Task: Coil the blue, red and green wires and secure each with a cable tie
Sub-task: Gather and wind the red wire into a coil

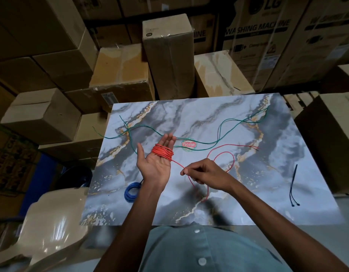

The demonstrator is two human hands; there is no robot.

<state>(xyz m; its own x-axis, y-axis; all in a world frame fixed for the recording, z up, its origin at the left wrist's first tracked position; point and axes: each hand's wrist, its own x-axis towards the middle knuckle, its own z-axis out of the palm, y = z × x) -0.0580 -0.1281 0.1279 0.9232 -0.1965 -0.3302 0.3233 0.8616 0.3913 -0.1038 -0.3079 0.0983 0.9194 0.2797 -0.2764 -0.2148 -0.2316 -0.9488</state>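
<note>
My left hand (154,160) is held palm up with straight fingers over the marble-patterned table (268,183). Several turns of red wire (163,152) are wound around its fingers. From the coil the red wire runs to my right hand (201,172), which pinches it between thumb and fingertips; the loose rest loops away on the table to the right. The green wire (218,132) lies uncoiled across the far half of the table. A coiled blue wire (131,191) sits near the table's left edge, beside my left forearm. Two black cable ties (293,185) lie at the right.
Stacked cardboard boxes (169,55) stand behind and beside the table. A beige plastic chair (51,222) is at the lower left. A red round sticker (189,144) sits on the table's middle.
</note>
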